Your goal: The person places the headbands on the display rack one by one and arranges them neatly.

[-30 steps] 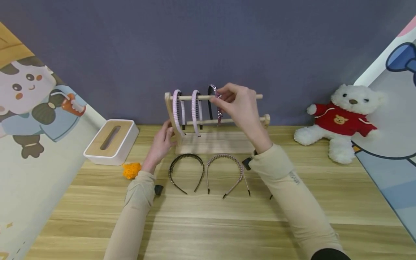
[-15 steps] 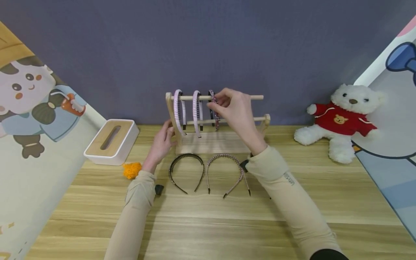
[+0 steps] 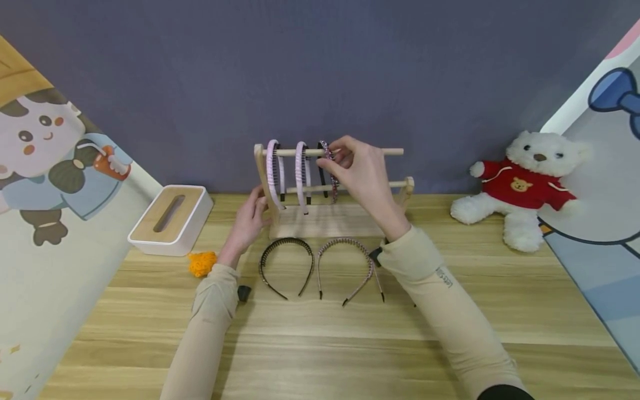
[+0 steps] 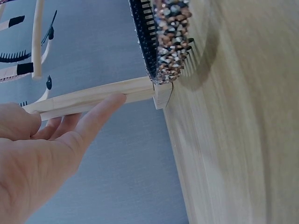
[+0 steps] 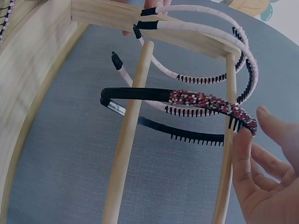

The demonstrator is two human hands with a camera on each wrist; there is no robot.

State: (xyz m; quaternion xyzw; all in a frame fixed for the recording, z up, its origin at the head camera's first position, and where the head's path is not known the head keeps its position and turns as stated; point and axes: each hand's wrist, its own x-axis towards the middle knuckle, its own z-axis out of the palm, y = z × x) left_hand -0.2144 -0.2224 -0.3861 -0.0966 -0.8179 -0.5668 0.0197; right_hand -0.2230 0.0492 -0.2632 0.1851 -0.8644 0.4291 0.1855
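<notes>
My right hand (image 3: 361,171) is at the top of a black toothed headband with red and pink sparkles (image 5: 201,100), thumb and index finger on either side of its crown. That headband hangs over the upper rod (image 3: 392,151) of a wooden headband rack (image 3: 330,219), its lower part beside the lower rod. Left of it, two pale pink headbands (image 3: 300,166) hang on the same rod. My left hand (image 3: 248,220) holds the rack's left side post (image 4: 93,97), one finger lying along it. On the table before the rack lie a dark beaded headband (image 3: 287,240) and a pinkish beaded headband (image 3: 345,240).
A white tissue box with a wooden lid (image 3: 170,219) stands at the left, with a small orange object (image 3: 202,264) beside it. A white teddy bear in a red sweater (image 3: 522,186) sits at the right. A dark grey panel (image 3: 320,72) rises behind the rack.
My right hand has moved slightly left and down, turning the sparkly headband so it hangs lower and closer to the rod. The left hand stays at the post.
</notes>
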